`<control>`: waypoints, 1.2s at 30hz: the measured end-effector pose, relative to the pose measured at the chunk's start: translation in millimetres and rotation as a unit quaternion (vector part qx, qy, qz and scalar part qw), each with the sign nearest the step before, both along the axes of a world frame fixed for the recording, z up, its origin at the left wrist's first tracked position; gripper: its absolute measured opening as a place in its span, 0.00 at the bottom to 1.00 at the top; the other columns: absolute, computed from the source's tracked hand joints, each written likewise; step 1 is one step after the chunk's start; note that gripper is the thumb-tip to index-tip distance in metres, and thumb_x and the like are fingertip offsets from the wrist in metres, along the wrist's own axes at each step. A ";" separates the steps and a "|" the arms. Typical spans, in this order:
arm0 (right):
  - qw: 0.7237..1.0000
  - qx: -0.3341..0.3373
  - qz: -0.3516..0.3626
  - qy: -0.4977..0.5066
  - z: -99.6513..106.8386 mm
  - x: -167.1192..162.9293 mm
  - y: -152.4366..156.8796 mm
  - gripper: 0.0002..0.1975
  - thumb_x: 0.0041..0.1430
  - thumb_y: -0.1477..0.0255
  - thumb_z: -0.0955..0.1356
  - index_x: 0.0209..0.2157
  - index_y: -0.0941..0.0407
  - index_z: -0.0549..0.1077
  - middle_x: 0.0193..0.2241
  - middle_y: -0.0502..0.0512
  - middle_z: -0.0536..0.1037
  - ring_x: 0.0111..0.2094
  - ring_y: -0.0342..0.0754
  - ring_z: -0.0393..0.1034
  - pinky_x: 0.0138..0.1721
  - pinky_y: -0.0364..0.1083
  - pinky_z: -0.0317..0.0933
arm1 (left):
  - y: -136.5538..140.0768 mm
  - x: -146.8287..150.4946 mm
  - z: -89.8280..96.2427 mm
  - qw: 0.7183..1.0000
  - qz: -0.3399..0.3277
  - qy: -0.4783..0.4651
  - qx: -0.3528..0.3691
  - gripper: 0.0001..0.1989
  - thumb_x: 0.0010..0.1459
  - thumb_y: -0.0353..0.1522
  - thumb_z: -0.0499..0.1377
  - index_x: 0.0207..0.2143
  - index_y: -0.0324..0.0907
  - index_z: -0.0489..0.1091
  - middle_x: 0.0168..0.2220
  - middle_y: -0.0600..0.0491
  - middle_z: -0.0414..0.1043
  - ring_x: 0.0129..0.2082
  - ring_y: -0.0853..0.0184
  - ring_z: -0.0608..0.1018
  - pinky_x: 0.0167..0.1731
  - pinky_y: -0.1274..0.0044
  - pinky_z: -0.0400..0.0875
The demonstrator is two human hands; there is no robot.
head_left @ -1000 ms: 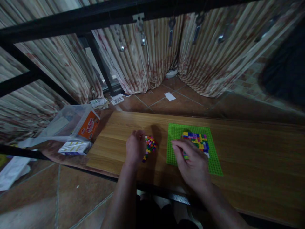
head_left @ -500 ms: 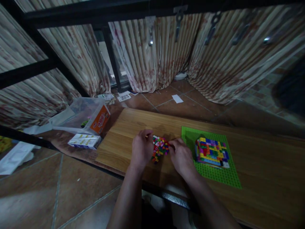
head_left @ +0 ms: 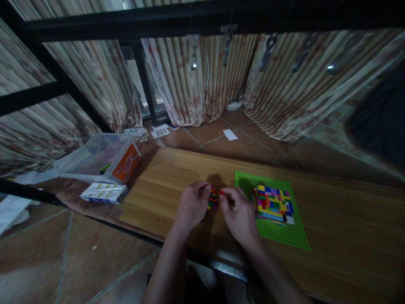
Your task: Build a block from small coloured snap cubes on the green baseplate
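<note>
At far left, a see-through plastic tub point(head_left: 91, 154) with thin, glossy walls and an orange printed end panel point(head_left: 127, 161), tipped toward the wooden tabletop point(head_left: 164, 179). Just in front of it, a flat white carton point(head_left: 103, 192) with yellow marks on top and a bluish side. Farther right, over smooth, honey-brown boards with straight grain, the left hand point(head_left: 193, 202), with fingers bent inward at the edge of a small heap of loose bricks point(head_left: 213, 202); impossible to tell from here whether pinching anything. In the heap, partly hidden by that hand, tiny hard-edged pieces in red, pink, green, yellow and orange, jumbled at all angles. Next, just beside the heap, a small red brick point(head_left: 222, 192), pinched between thumb and forefinger of the right hand point(head_left: 238, 211), with the other fingers curled toward the palm. Right of that hand, a bright green baseplate point(head_left: 284, 235), thin, flat and evenly studded, lying on the wood. On it, well inside the edges, a low, blocky brick build point(head_left: 274, 204): a patchwork top of yellow, red, blue, purple and green, layered bands of colour along the near side, and white at the near right corner.
</note>
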State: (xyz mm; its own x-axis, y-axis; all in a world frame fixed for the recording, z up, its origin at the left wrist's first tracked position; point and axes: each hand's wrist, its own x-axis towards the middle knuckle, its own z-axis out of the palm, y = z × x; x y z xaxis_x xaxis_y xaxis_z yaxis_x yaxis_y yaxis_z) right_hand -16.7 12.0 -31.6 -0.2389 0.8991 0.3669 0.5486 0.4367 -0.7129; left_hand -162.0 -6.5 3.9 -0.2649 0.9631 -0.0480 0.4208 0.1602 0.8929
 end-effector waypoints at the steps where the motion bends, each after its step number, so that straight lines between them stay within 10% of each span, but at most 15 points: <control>1: 1.000 0.007 0.005 0.018 3.5 1.6 -0.9 0.08 0.64 0.71 0.62 0.40 0.54 0.72 0.35 0.54 0.76 0.34 0.47 0.72 0.36 0.46 0.66 | 0.0 3.0 0.1 0.999 -0.032 -0.022 0.006 0.13 0.62 0.34 0.52 0.34 0.40 0.76 0.28 0.53 0.75 0.29 0.68 0.75 0.32 0.78 0.68; 15: 0.981 0.115 -0.070 0.139 34.6 45.6 -1.1 0.06 0.61 0.74 0.66 0.34 0.52 0.76 0.30 0.50 0.78 0.32 0.45 0.73 0.34 0.45 0.66 | 4.0 42.3 -0.3 0.988 -0.080 -0.122 0.057 0.09 0.58 0.35 0.60 0.32 0.39 0.76 0.27 0.55 0.75 0.27 0.71 0.73 0.30 0.80 0.67; 20: 0.895 0.029 -0.263 0.359 37.7 82.4 21.0 0.05 0.53 0.68 0.71 0.31 0.55 0.76 0.27 0.49 0.77 0.26 0.44 0.70 0.31 0.45 0.65 | 3.0 69.2 -10.8 0.988 -0.106 -0.095 0.063 0.08 0.59 0.34 0.60 0.36 0.42 0.78 0.32 0.54 0.78 0.32 0.69 0.76 0.34 0.79 0.69; 26: 0.799 -0.090 -0.270 0.529 33.8 105.0 37.0 0.09 0.39 0.72 0.76 0.26 0.56 0.76 0.22 0.44 0.74 0.20 0.37 0.62 0.23 0.39 0.58 | 10.3 96.7 -11.1 0.987 -0.119 -0.064 0.091 0.06 0.59 0.31 0.60 0.34 0.42 0.79 0.33 0.53 0.78 0.34 0.68 0.78 0.38 0.78 0.70; 36: 0.761 -0.141 -0.280 0.568 35.5 116.9 35.0 0.10 0.34 0.74 0.77 0.24 0.57 0.77 0.23 0.45 0.75 0.23 0.36 0.65 0.25 0.37 0.59 | 20.6 106.3 -27.4 0.984 -0.127 -0.071 0.105 0.03 0.57 0.30 0.63 0.31 0.43 0.78 0.34 0.53 0.78 0.34 0.68 0.78 0.38 0.76 0.70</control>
State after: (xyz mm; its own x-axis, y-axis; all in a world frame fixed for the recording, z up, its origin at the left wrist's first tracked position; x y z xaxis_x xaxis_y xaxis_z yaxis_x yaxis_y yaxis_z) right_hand 100.2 47.0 3.9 0.5380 0.8246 -0.1747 -0.4473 0.1036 -0.8883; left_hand -55.7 14.0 -23.5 -0.0197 0.9901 0.1391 0.2925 -0.1273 0.9478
